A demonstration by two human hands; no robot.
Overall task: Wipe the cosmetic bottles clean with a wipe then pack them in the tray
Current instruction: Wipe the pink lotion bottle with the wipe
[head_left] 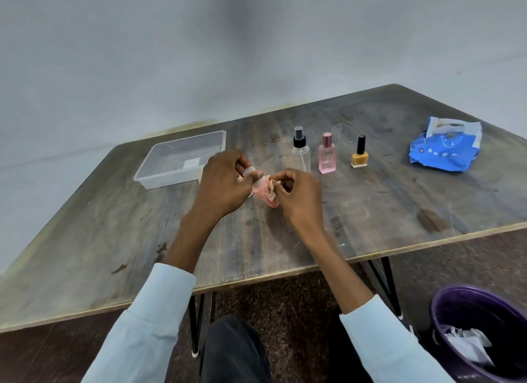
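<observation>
Behind hands: three bottles; seemingly empty tray

A worn wooden desk carries a clear plastic tray, a clear spray bottle, a pink perfume bottle, a yellow nail-polish bottle and a blue wipes packet.

Worn wooden table on black metal legs, purple bin — crumpled white paper inside, grey wall
</observation>
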